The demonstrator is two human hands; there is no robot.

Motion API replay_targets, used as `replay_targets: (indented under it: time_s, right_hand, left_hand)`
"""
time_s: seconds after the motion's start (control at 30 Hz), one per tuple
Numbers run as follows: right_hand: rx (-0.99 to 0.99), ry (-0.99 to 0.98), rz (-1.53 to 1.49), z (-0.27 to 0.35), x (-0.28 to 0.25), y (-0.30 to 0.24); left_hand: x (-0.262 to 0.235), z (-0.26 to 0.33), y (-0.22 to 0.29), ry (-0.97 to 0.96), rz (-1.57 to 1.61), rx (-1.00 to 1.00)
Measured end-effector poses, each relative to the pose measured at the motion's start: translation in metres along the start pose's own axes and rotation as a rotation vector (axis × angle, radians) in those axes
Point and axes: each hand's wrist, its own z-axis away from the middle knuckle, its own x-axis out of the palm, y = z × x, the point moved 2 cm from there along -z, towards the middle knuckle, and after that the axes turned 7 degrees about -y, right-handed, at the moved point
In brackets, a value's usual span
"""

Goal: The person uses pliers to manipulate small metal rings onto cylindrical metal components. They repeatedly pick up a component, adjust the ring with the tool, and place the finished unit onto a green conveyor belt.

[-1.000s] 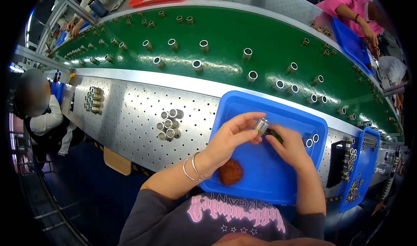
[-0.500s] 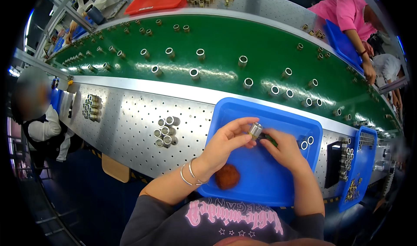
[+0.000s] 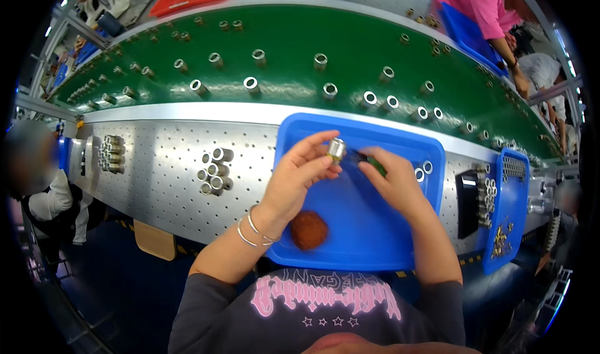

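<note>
Small silver metal cylinder [image 3: 336, 148]: short, hollow sleeve, shiny, tilted, held off the surface above the upper middle of the blue tray [image 3: 375, 229]. Dark green tool [image 3: 375, 164]: small, mostly hidden, tip pointing toward the cylinder, just beside it.

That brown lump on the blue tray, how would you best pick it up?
Pinch the brown lump across its rounded sides, coming from above. It lies alone on the tray floor near the front edge, with bare floor round it, so fingers fit either side.
</note>
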Motion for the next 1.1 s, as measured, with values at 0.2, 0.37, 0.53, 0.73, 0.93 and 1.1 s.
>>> replay_targets:
  time_s: [0.2,0.37,0.53,0.73,0.93,1.1]
  right_hand:
    - [0.039,0.123,-0.100,0.011,-0.023,-0.032]
    - [-0.141,0.196,-0.036,0.028,-0.023,-0.042]
    - [-0.226,0.179,0.029,0.036,-0.019,-0.054]
    - [-0.267,0.213,0.036,0.040,-0.014,-0.059]
    - [-0.278,0.212,0.032,0.042,-0.013,-0.061]
    - [-0.287,0.220,0.028,0.042,-0.012,-0.062]
  left_hand:
    - [0.004,0.011,0.004,0.047,-0.006,0.026]
    - [0.016,0.020,0.000,0.052,-0.006,0.038]
    - [0.025,0.030,-0.003,0.049,0.026,0.045]
    - [0.030,0.038,-0.004,0.028,0.001,0.055]
    - [0.030,0.041,-0.006,0.029,-0.008,0.111]
    - [0.030,0.042,-0.006,0.036,-0.005,0.127]
